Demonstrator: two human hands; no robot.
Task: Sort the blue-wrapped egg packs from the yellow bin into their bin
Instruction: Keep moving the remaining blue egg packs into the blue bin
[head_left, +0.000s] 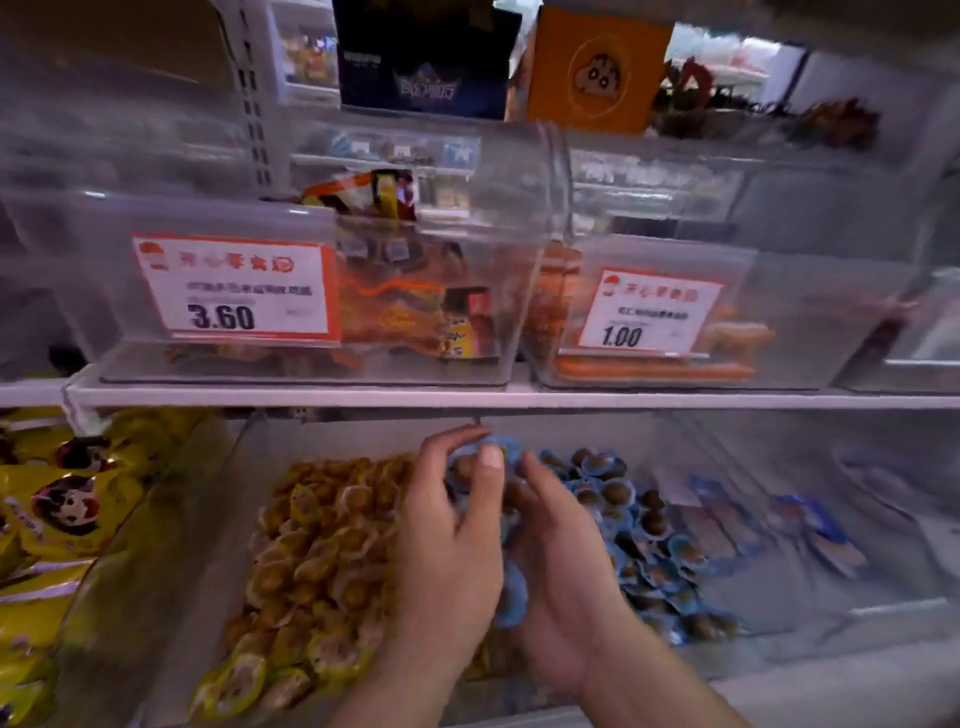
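Both hands meet over the divide between two clear bins on the lower shelf. My left hand (452, 540) grips a cluster of blue-wrapped egg packs (511, 597), its thumb pressed on the top one. My right hand (561, 577) cups the same cluster from the right and below. Left of the hands lies the bin of yellow-wrapped egg packs (317, 566). To the right sits the bin of blue-wrapped egg packs (644, 540), piled with brown eggs in blue wrappers. The frame is blurred by motion.
A white shelf edge (519, 400) runs just above the hands. Above it stand clear bins with price cards 3.60 (234, 291) and 1.00 (649, 317). Yellow snack bags (47, 519) fill the far left. Blue-white flat packets (779, 525) lie right of the blue bin.
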